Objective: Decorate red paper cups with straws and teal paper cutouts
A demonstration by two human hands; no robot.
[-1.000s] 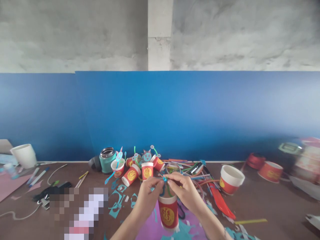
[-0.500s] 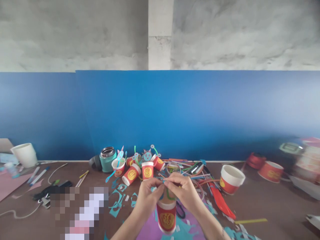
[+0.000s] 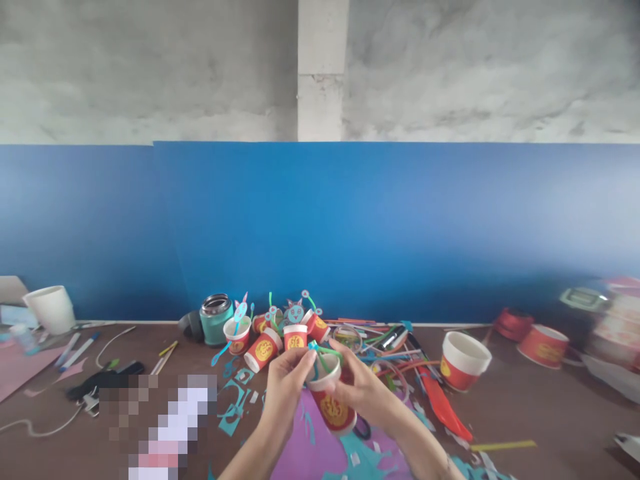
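A red-and-white paper cup (image 3: 337,408) with a gold emblem leans between my hands over purple and teal paper. My right hand (image 3: 364,383) grips its upper right side, with the thumb on the front and the fingers behind the rim. My left hand (image 3: 290,380) is closed at the left of the rim, its thumb and forefinger pinching a blue straw (image 3: 315,368) that reaches into the cup. A green straw (image 3: 325,361) stands in the cup beside it and bends near the rim. Part of the left fingers is hidden behind the thumb.
Several decorated paper cups (image 3: 263,349) and a teal flask (image 3: 216,320) stand at the back. Loose straws and pens lie behind my right hand, near a red strip (image 3: 447,407). A white-topped cup (image 3: 465,357) stands right; teal scraps (image 3: 233,407) lie left.
The cup has been lifted and tilted. My right hand has moved from pinching above the cup to gripping its side. My left hand has shifted slightly left.
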